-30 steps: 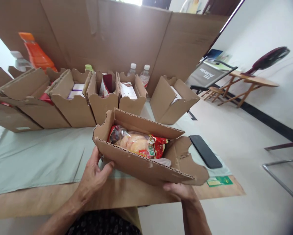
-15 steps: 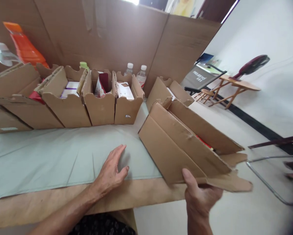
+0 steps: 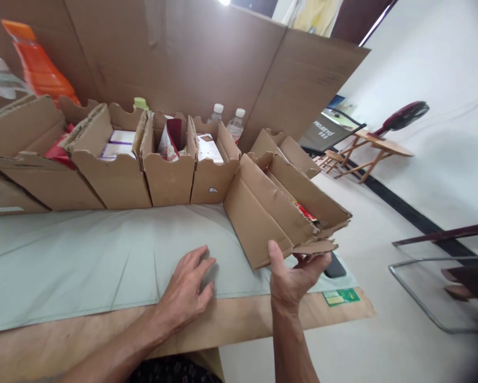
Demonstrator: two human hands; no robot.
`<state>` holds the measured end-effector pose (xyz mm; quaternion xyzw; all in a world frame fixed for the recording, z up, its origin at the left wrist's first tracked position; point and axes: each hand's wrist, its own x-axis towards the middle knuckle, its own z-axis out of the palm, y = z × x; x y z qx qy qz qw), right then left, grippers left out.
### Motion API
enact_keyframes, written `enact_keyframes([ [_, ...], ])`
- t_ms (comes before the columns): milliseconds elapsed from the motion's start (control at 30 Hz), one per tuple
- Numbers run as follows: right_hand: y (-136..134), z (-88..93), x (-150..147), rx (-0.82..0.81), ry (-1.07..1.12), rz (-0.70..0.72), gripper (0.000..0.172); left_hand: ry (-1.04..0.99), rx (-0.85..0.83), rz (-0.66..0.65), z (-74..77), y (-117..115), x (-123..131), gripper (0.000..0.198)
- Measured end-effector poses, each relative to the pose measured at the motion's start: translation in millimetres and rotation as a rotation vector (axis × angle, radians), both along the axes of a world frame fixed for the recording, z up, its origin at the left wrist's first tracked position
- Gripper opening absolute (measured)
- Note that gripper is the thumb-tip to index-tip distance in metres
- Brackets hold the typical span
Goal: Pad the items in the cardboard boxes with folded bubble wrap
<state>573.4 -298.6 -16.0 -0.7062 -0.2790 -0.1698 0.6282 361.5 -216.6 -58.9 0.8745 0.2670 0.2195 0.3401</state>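
Note:
My right hand (image 3: 293, 276) grips the near end of a cardboard box (image 3: 269, 213), thumb on its side and fingers under its torn flap. The box is tilted, and a red snack packet (image 3: 305, 213) shows at its open top. It stands at the right end of a row of similar boxes. My left hand (image 3: 187, 290) lies flat on the pale green cloth (image 3: 83, 255), fingers spread, holding nothing, a little left of the box.
A row of open cardboard boxes (image 3: 167, 170) holds packets and cartons. Behind it rise a tall cardboard sheet (image 3: 207, 58), two water bottles (image 3: 227, 119) and an orange pack (image 3: 39, 69). A black phone (image 3: 335, 266) lies under the held box. A folding chair and small table (image 3: 367, 146) stand at right.
The box went from both hands in front of me to the right, then back toward the row's right end. My left hand let go and settled on the cloth.

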Motion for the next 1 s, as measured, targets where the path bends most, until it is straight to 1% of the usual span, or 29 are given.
enact_keyframes([
  [133,10.2,3.8,5.8,-0.033,0.008,-0.023,0.094,0.027,0.116,-0.028,0.0,-3.0,2.0,0.049],
  [267,18.1,5.3,13.7,-0.036,0.012,-0.008,0.095,0.041,0.168,-0.029,-2.3,-5.4,3.4,0.047],
  [367,15.0,5.2,14.9,-0.042,0.015,0.01,0.095,0.012,0.17,-0.01,-4.8,-4.1,1.5,0.045],
  [433,10.0,3.7,13.7,-0.031,0.017,0.003,0.096,-0.039,0.192,0.03,0.9,2.3,1.0,0.043],
  [467,7.9,2.7,12.9,-0.02,0.02,-0.002,0.096,-0.075,0.218,0.062,8.3,7.9,2.3,0.043],
  [500,6.7,1.7,12.0,-0.008,0.026,-0.007,0.095,-0.114,0.251,0.096,19.2,15.3,5.2,0.042],
  [533,6.6,0.8,11.2,0.002,0.032,-0.012,0.094,-0.151,0.287,0.131,33.5,24.6,10.2,0.042],
  [600,9.9,-0.1,9.9,0.017,0.042,-0.016,0.094,-0.194,0.346,0.182,70.2,47.3,27.1,0.046],
  [633,12.8,-0.1,9.3,0.023,0.045,-0.014,0.095,-0.179,0.361,0.194,90.4,60.1,38.6,0.051],
  [700,19.3,0.4,8.3,0.038,0.044,-0.005,0.097,-0.051,0.368,0.243,128.3,85.6,64.4,0.063],
  [733,22.3,0.4,7.7,0.042,0.039,-0.002,0.098,0.06,0.377,0.276,144.0,97.5,76.8,0.068],
  [767,24.7,0.0,7.3,0.042,0.033,-0.003,0.098,0.174,0.39,0.297,156.6,108.2,87.7,0.072],
  [800,26.7,-0.9,6.9,0.039,0.023,-0.006,0.097,0.246,0.408,0.308,166.0,117.5,96.4,0.07],
  [867,30.4,-4.1,6.9,0.032,-0.004,-0.012,0.096,0.318,0.429,0.328,175.8,131.0,106.9,0.057],
  [933,36.9,-7.9,9.5,0.013,-0.04,-0.009,0.095,0.326,0.442,0.337,177.5,137.3,109.3,0.043],
  [1000,49.8,-10.3,15.9,-0.041,-0.074,-0.002,0.096,0.34,0.456,0.334,176.0,137.5,107.6,0.036],
])
